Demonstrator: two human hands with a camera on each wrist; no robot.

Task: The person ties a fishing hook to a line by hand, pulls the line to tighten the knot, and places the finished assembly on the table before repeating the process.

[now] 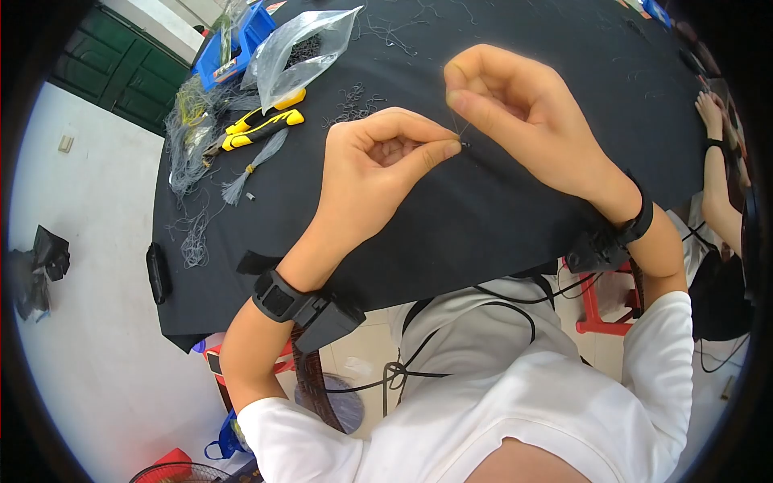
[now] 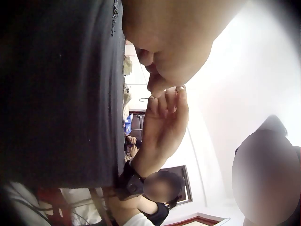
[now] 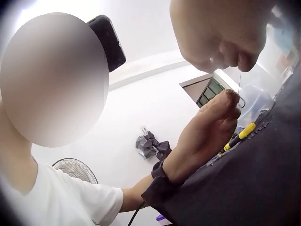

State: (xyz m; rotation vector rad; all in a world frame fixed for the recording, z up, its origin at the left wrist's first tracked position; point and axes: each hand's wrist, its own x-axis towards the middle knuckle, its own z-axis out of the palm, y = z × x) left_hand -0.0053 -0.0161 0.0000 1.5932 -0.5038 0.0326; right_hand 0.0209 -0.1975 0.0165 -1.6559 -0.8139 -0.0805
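Observation:
My left hand (image 1: 362, 165) pinches a small dark fish hook (image 3: 243, 101) between thumb and forefinger, above the black-covered table (image 1: 451, 233). The curved end of the hook sticks out past the fingertips in the right wrist view. From the pinch a thin fishing line (image 3: 240, 81) runs up to my right hand (image 1: 531, 121), which holds it between thumb and curled fingers. Both hands are close together, the right one slightly higher and farther from my body. The line's end is hidden inside the right hand's fingers.
Loose hooks (image 1: 353, 105) lie beyond my left hand. Farther left are yellow-black pliers (image 1: 262, 133), a tied bundle of line (image 1: 259, 167), a tangled grey heap (image 1: 187, 133), a clear bag (image 1: 274, 68) and a blue bin (image 1: 211, 64). Another person's arm (image 1: 715, 173) is at the right edge.

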